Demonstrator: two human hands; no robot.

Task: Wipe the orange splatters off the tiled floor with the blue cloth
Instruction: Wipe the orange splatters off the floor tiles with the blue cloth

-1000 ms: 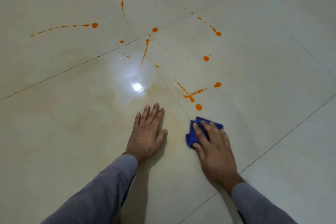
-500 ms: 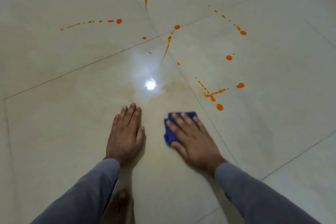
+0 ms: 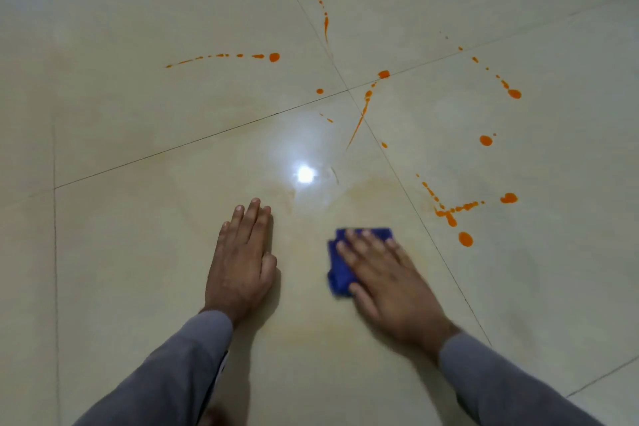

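A: Pressing down on the cloth [image 3: 340,270] is the right hand [image 3: 387,278], fingers straight and spread flat over it, nothing curled around the fabric.

B: And the cloth is lying on the near tile, crumpled, blue edges showing past the fingertips [image 3: 349,235] and along the thumb side. The hand is looking a touch blurred.

A: The left hand [image 3: 242,263] is resting palm down on the floor [image 3: 121,252], fingers straight and close together, holding nothing. It is sitting beside the cloth, apart from it.

B: Grey sleeves [image 3: 173,367] are covering both forearms.

A: Now the splatters [image 3: 449,211]. The nearest cluster is sitting just across the grout line [image 3: 432,239] to the right of the cloth, a crossing of dotted streaks with a round drop [image 3: 465,239] below it.

B: Not touching the cloth, though. The cloth is staying on its own side of that line.

A: Farther out, a long streak [image 3: 363,111] is running over the crossing of four tiles, a dotted trail [image 3: 221,57] is ending in a drop at left, another trail [image 3: 325,15] is running up the far grout line, and one more [image 3: 501,81] is lying at far right.

B: A bright glare [image 3: 305,174] is shining on the tile ahead of the hands, with a faint yellowish smear [image 3: 373,187] beside it.
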